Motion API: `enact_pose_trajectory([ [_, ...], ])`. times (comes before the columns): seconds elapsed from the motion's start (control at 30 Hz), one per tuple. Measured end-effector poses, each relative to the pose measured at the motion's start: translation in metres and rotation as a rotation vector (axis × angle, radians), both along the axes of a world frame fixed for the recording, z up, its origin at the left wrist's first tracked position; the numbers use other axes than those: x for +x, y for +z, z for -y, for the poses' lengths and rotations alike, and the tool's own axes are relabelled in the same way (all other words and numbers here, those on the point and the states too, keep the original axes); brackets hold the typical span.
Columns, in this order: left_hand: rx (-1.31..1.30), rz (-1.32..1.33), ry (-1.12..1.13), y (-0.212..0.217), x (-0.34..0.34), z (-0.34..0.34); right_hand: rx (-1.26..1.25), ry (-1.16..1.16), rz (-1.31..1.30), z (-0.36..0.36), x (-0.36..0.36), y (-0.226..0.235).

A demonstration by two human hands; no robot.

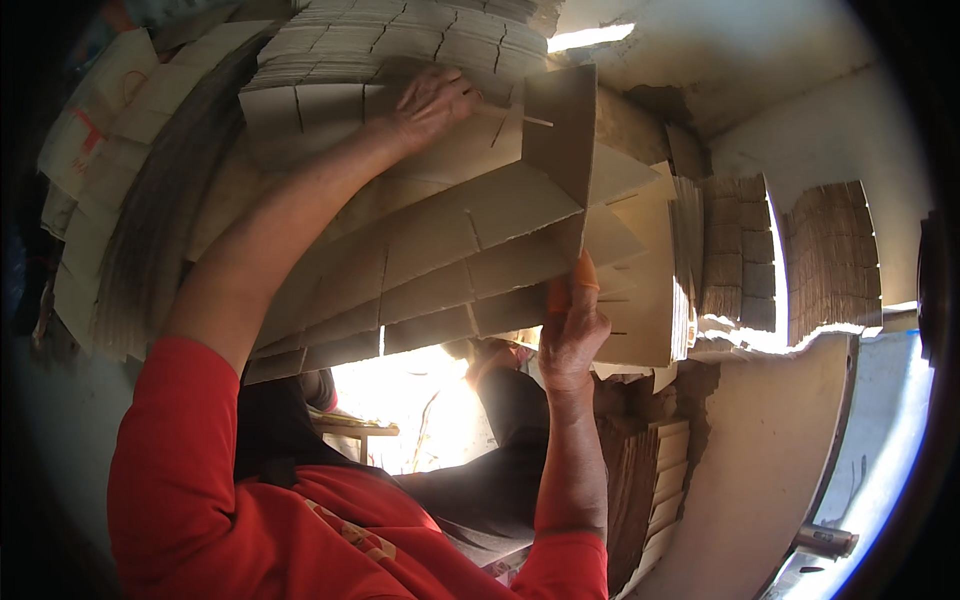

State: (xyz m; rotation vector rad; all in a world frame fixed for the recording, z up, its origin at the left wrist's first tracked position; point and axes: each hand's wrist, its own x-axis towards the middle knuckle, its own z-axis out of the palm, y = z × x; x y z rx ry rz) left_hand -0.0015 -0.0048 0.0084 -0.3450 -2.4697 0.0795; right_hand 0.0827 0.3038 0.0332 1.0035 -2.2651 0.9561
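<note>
Several slotted cardboard divider strips (440,240) fan out in front of me, edges toward my lap. At their right end, a crosswise cardboard piece (560,140) stands against them. My right hand (572,345) is closed on the lower end of this crosswise piece, and an orange cover (586,272) sits on a finger. Farther up, my left hand (435,108) has its fingers curled at the top of a pale slotted cardboard strip (330,115). Its fingertips are partly hidden, but it appears to grip that strip.
A tall stack of slotted cardboard (400,35) rises at the far side. More cardboard piles stand at the left (130,110), by the right wall (735,240) and at the lower right (665,480). A small wooden stool (360,430) shows below the strips. A metal cylinder (828,540) lies at the lower right.
</note>
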Motion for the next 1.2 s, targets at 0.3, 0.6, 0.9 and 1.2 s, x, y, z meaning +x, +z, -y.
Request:
enact_pose_trajectory([
  [0.3, 0.141, -0.041, -0.029, 0.002, 0.005, -0.021, 0.041, 0.005, 0.101, -0.012, 0.011, 0.002],
  [0.6, 0.335, 0.06, -0.229, 0.018, 0.016, -0.051, 0.076, -0.051, 0.144, -0.014, 0.011, 0.005],
  [0.9, 0.497, 0.131, -0.231, 0.011, 0.027, -0.062, 0.234, -0.102, 0.203, -0.021, 0.013, 0.024],
  [1.2, 0.592, 0.315, -0.374, 0.008, 0.035, -0.07, 0.386, -0.114, 0.204, -0.019, 0.001, 0.019],
])
